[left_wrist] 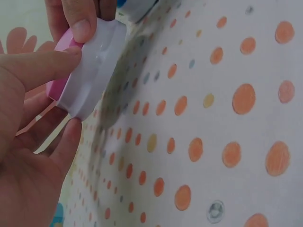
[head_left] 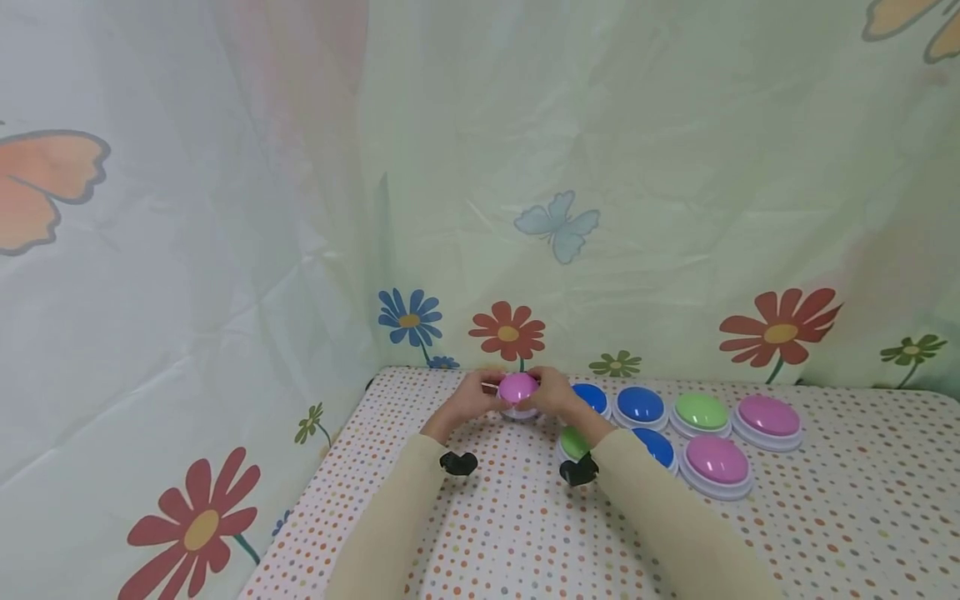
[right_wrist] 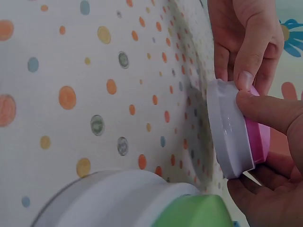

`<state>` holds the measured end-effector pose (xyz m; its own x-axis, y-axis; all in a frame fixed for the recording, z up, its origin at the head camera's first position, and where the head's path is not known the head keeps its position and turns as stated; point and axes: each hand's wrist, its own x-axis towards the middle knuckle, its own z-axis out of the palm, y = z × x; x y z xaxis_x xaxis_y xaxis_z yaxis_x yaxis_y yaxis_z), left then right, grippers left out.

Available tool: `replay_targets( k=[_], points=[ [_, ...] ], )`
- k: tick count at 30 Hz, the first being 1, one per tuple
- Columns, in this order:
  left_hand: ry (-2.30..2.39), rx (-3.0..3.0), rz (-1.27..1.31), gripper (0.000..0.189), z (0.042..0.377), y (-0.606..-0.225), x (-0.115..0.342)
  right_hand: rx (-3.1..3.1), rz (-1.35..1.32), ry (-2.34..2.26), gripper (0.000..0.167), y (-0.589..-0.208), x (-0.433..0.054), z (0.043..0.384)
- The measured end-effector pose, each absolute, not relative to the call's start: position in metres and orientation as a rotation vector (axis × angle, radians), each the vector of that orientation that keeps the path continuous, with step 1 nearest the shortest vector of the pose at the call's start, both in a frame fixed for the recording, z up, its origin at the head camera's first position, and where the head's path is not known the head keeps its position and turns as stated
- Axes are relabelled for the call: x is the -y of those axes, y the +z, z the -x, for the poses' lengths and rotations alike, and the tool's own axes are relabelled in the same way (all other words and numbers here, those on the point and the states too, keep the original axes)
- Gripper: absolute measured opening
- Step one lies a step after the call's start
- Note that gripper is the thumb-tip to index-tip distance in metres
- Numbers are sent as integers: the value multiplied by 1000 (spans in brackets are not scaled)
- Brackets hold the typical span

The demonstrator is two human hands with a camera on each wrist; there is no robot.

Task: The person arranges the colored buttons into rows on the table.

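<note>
A pink push button with a white base (head_left: 517, 388) is between my two hands near the back of the table. My left hand (head_left: 472, 397) grips its left side, with thumb and fingers spread round the white rim. From the other side my right hand (head_left: 553, 393) holds it the same way. In the left wrist view the white base (left_wrist: 94, 71) hangs just off the cloth and casts a shadow. Both thumbs meet at the near rim in the right wrist view, where the pink dome (right_wrist: 258, 137) faces away from the cloth.
Right of my hands, several more buttons stand in two rows: blue (head_left: 640, 404), green (head_left: 701, 411) and pink (head_left: 768, 415) behind; green (head_left: 573, 442), blue (head_left: 655, 447) and pink (head_left: 716, 460) in front. My right forearm passes over the front ones. A flowered curtain (head_left: 450, 233) hangs behind the dotted tablecloth (head_left: 510, 525).
</note>
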<state>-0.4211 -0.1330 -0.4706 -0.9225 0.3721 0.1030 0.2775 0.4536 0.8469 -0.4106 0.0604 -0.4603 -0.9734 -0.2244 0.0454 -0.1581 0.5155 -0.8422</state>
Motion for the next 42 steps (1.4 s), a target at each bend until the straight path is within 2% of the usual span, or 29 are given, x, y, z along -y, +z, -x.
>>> replay_targets(
  k=[23,34,42],
  points=[
    [1665,-2495,-778,51,385,-432,123,-2837,577,-1405,73,-402,-86,362],
    [1605,-2507,-891,51,363,-410,103,-2821,605,-1477,70,-392,-112,335],
    [1581,-2487,-985,51,360,-407,80,-2854,572,-1459,71,-389,-138,322]
  ],
)
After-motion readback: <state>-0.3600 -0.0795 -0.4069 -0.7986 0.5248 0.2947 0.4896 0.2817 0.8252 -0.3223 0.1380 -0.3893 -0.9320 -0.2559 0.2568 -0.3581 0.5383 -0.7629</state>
